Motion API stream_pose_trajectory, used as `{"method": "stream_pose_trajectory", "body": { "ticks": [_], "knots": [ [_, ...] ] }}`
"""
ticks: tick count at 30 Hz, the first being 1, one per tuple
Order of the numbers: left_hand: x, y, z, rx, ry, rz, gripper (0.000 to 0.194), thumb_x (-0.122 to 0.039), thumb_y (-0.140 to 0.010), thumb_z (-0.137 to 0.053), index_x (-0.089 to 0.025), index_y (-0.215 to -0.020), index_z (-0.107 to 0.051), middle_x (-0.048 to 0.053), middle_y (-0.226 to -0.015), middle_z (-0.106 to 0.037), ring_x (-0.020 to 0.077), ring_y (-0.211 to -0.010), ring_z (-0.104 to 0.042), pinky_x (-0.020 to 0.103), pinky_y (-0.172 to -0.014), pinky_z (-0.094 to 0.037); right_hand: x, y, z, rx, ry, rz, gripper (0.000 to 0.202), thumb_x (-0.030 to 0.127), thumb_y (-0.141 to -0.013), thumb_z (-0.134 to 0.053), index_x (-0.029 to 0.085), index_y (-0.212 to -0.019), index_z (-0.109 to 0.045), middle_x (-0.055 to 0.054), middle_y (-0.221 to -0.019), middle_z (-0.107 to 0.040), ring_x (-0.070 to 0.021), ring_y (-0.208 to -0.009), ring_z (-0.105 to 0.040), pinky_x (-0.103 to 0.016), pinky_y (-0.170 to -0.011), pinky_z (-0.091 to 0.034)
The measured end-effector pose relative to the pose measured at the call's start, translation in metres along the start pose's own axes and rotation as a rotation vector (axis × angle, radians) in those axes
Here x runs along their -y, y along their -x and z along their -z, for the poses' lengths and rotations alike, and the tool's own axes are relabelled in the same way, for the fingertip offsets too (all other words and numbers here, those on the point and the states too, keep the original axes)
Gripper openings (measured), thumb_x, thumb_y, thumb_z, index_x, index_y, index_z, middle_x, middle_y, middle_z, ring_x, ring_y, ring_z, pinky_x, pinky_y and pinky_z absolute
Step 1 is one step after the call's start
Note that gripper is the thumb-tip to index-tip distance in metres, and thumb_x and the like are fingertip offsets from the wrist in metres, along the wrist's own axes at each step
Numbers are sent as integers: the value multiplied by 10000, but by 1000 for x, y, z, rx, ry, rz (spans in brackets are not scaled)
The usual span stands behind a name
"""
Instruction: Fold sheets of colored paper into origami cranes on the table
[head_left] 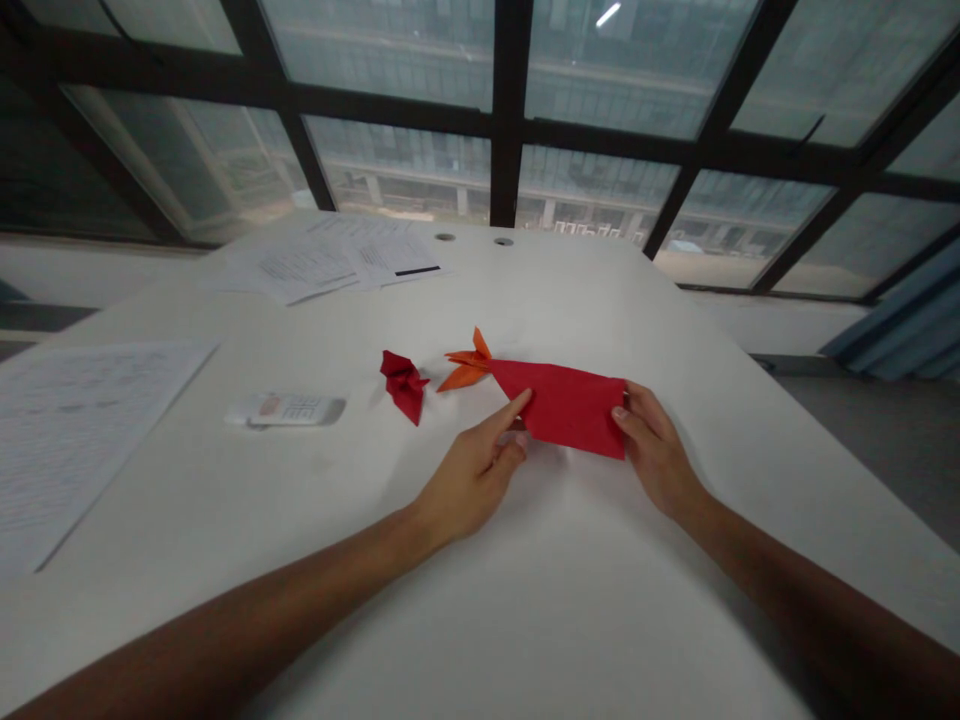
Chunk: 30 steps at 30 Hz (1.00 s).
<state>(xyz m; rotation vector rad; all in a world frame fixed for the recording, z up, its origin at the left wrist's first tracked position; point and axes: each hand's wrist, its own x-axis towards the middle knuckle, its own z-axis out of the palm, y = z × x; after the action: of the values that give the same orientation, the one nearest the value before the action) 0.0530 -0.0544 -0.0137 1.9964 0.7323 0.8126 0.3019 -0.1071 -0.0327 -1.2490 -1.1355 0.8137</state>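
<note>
Along the left edge of the white worktop (562, 620) lies a printed sheet (97, 430), its lines too blurred to read. To its right, a slim white object (285, 409) carries reddish and grey markings, also illegible. Toward the far left corner, loose papers (315, 262) overlap, their small print unreadable; a dark strip (417, 271) crosses one near its right end. Next come a crumpled-looking red folded piece (405, 385) and an orange folded piece (466, 370), with two round holes (503, 241) beyond them by the far edge.

The left hand (472, 475) has its index fingertip on the red paper (574, 410), thumb near the lower border; how firmly this grip holds cannot be told. The red paper sits mid-worktop, its pointed left end meeting the orange piece in view; whether they touch is unclear. The right hand's (656, 450) grip is closed, pinching the paper's right end, thumb on top. White surface stretches from there to the slanting right edge.
</note>
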Motion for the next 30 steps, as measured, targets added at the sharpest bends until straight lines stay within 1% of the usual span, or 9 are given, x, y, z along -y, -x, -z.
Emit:
{"method": "stream_pose_trajectory", "body": {
  "ticks": [3, 6, 7, 9, 12, 17, 24, 27, 30],
  "knots": [
    [-4, 2, 0, 34, -392, -44, 480, -211, -950, -512, -174, -1426, -550, 93, -1079, -709, 231, -943, -643, 429, -874, -567, -1, -3, 3, -88, -1, -53, 421, 354, -830, -723, 293, -1209, -551, -68, -1285, -652, -206, -936, -684, -368, -826, -574],
    [-10, 3, 4, 111, -692, -136, 347, -302, -930, -563, -167, -1225, -685, 101, -986, -687, 279, -962, -594, 472, -879, -530, -1, -3, 2, 0, 107, -107, 370, 314, -800, -721, 277, -1136, -572, -34, -1003, -711, -182, -709, -645, -337, -664, -560],
    [-12, 2, 5, 119, -761, -161, 323, -356, -932, -568, -173, -1156, -713, 101, -952, -668, 283, -941, -585, 475, -858, -523, -1, -2, 1, 42, 170, -92, 328, 305, -810, -705, 271, -1114, -588, -24, -932, -706, -186, -694, -640, -335, -648, -553],
    [-14, 2, 7, 114, -850, -223, 337, -440, -938, -556, -174, -1028, -741, 105, -919, -629, 291, -934, -573, 480, -854, -505, 0, 1, -1, 101, 330, 12, 232, 265, -823, -679, 257, -1051, -637, -43, -986, -701, -206, -797, -667, -356, -713, -559],
    [-12, 3, 6, 142, -867, -333, 332, -422, -958, -530, -154, -944, -726, 116, -981, -626, 283, -977, -576, 455, -896, -495, 2, 4, -3, 146, 541, 199, 149, 184, -828, -649, 250, -956, -688, -72, -1209, -654, -242, -1065, -652, -411, -913, -532],
    [-10, 8, -1, 260, -798, -442, 293, -403, -969, -554, -168, -1098, -672, 100, -1061, -664, 261, -994, -599, 404, -875, -505, 3, 5, -3, 191, 613, 271, 178, 140, -843, -624, 261, -953, -696, -72, -1171, -668, -252, -1131, -637, -455, -1015, -493],
    [-10, 6, -5, 275, -826, -377, 223, -369, -1006, -538, -187, -1036, -663, 61, -1010, -682, 234, -948, -619, 385, -846, -509, 2, 4, -3, 136, 511, 184, 156, 189, -863, -576, 256, -936, -696, -66, -1206, -676, -236, -1078, -663, -418, -941, -537],
    [-7, 6, -5, 264, -878, -413, 240, -309, -1035, -471, -185, -964, -664, 46, -940, -676, 221, -895, -624, 376, -815, -507, -3, 1, 0, 119, 383, 124, 263, 143, -828, -492, 254, -945, -700, -51, -1263, -684, -232, -1119, -662, -405, -942, -540],
    [-4, 6, -5, 229, -902, -433, 239, -225, -1026, -439, -179, -923, -649, 37, -887, -664, 205, -837, -618, 355, -763, -500, -5, -1, 4, 169, 262, 98, 397, 91, -734, -455, 259, -992, -706, -43, -1306, -685, -236, -1112, -686, -429, -964, -545]
  ]
}}
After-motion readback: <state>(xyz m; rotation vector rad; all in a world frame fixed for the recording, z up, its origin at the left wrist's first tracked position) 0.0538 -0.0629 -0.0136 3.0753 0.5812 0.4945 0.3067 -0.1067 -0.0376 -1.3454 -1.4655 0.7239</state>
